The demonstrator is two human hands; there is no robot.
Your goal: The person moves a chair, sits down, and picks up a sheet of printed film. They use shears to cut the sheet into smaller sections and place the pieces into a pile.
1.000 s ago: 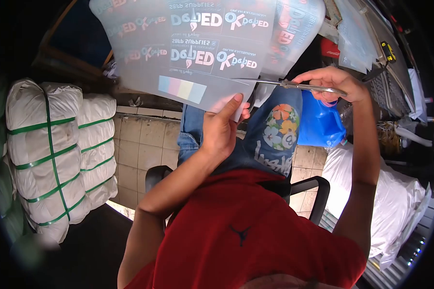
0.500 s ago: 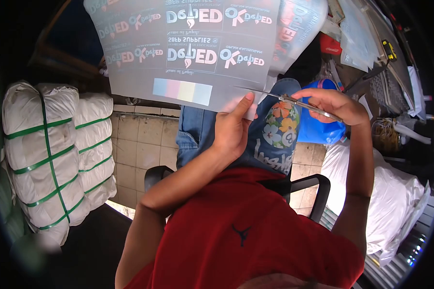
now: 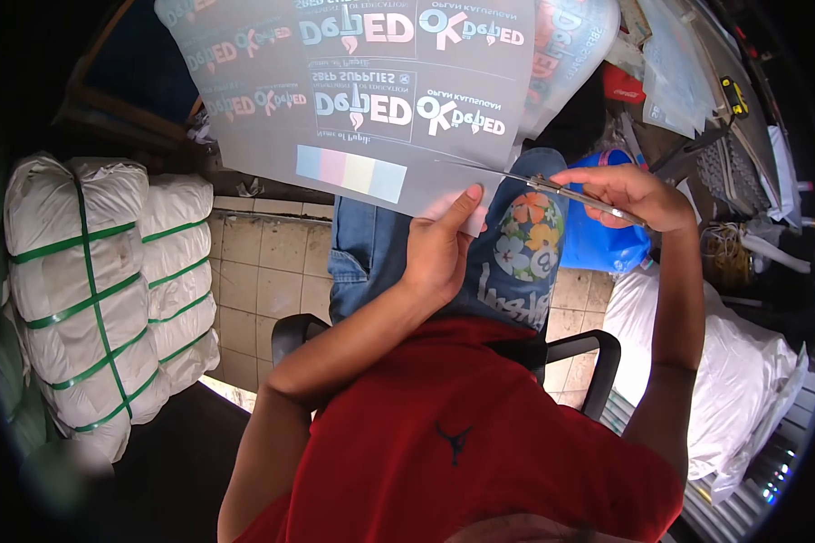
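A large grey printed sheet [image 3: 263, 167] with mirrored lettering and a strip of pale colour blocks spreads above my lap. My left hand [image 3: 444, 244] pinches its near edge, thumb on top and fingers underneath. In my right hand [image 3: 629, 195] is a pair of scissors [image 3: 552, 187], its handles between thumb and fingers. The thin blades point left and lie across the sheet's lower right part, just beyond my left thumb. Another printed sheet [image 3: 575, 54] curls out behind the first at the right.
White bales [image 3: 81, 299] bound with green straps stand on the left. On the right are a blue plastic bag [image 3: 602, 226], a large white sack [image 3: 706, 371] and a yellow-and-black cutter [image 3: 733, 95]. A black chair armrest [image 3: 598, 362] flanks my body.
The sheet has shifted slightly right and down, and my left hand has moved a little with it. The scissors stay nearly in place, with their blades still at the sheet.
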